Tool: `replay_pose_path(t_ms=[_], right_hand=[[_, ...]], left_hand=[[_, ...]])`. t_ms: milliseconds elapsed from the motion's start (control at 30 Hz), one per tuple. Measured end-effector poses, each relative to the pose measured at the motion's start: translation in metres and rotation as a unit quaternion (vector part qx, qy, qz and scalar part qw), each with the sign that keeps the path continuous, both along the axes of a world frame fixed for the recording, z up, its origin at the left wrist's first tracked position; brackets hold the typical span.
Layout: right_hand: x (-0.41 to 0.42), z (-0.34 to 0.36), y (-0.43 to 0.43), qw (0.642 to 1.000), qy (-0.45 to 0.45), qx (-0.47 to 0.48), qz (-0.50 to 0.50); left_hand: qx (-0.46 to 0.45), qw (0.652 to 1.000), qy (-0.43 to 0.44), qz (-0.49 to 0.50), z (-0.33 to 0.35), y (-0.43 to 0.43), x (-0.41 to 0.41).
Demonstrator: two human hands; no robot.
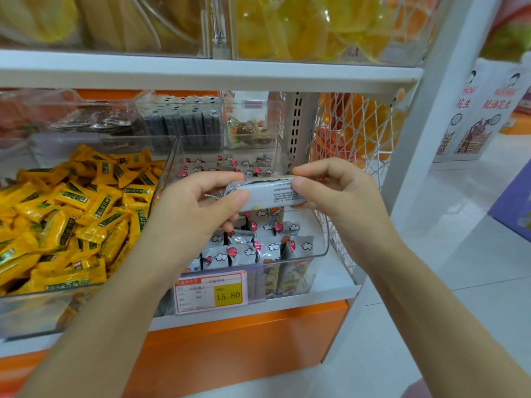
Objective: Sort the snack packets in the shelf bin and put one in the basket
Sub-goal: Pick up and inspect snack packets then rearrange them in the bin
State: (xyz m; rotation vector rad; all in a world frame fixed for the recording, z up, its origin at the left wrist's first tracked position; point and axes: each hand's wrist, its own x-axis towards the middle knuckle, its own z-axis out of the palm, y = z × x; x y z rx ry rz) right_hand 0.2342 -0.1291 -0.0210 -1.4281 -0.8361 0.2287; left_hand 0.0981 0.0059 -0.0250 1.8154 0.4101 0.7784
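Both hands grip a single grey snack packet (265, 193) and hold it level between them, with its small-print side facing the camera. The left hand (195, 211) pinches the packet's left end, thumb on the near face and curled fingers behind it. The right hand (342, 193) pinches the right end between thumb and forefinger, with the remaining fingers curled loosely behind. The packet is clear of all other stock. Directly below the grip stands the clear shelf bin (321, 242), open at the top. It holds upright rows of grey packets (253, 248) printed with clouds and red balloons. Lower again, on the bin's front face, hangs a price label (211, 293) reading 15.80. To the left of the grip, beside the left forearm, a neighbouring bin is heaped with yellow packets (66, 214). To the right of the grip, just behind the right hand, is a white wire mesh panel (356, 130) with orange goods behind it. A white shelf board (201, 73) runs above the grip.
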Motion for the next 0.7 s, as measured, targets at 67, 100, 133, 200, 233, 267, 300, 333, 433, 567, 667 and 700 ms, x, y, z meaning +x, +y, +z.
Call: replay_pose_path(t_ms=[67, 100, 133, 200, 233, 267, 300, 333, 433, 567, 667, 700], right_hand=[[-0.001, 0.000, 0.001, 1.000, -0.010, -0.001, -0.012], [-0.001, 0.000, 0.001, 1.000, -0.019, -0.002, -0.020], [-0.002, 0.000, 0.001, 0.999, -0.031, -0.004, -0.030], [-0.003, -0.001, 0.002, 0.997, -0.056, -0.008, -0.048], [-0.004, -0.001, 0.002, 0.996, -0.065, -0.007, -0.055], [-0.005, -0.001, 0.002, 0.995, -0.077, -0.006, -0.062], [-0.006, -0.001, 0.002, 0.993, -0.091, -0.004, -0.069], [-0.007, -0.002, 0.002, 0.991, -0.107, -0.003, -0.074], [-0.009, -0.002, 0.002, 0.988, -0.133, -0.005, -0.075], [-0.009, -0.003, 0.002, 0.990, -0.130, -0.002, -0.056], [-0.011, -0.003, 0.003, 0.990, -0.136, 0.002, -0.044], [-0.011, -0.003, 0.003, 0.990, -0.136, 0.002, -0.044]], left_hand=[[0.011, 1.000, 0.000, -0.003, 0.001, -0.002, -0.001], [0.016, 1.000, 0.001, -0.002, 0.002, -0.002, -0.001], [0.021, 1.000, 0.003, 0.000, 0.002, -0.003, -0.001], [0.027, 1.000, 0.009, 0.007, 0.001, -0.005, 0.000], [0.029, 0.999, 0.013, 0.010, 0.000, -0.006, 0.001], [0.029, 0.999, 0.015, 0.014, 0.000, -0.007, 0.002], [0.029, 0.999, 0.015, 0.017, -0.001, -0.008, 0.003], [0.030, 0.999, 0.013, 0.020, -0.002, -0.009, 0.003], [0.038, 0.999, 0.010, 0.032, -0.002, -0.008, 0.003], [0.041, 0.998, 0.001, 0.052, -0.001, -0.009, 0.002], [0.044, 0.996, 0.000, 0.073, 0.001, -0.009, 0.002], [0.049, 0.996, 0.001, 0.076, 0.001, -0.009, 0.002]])
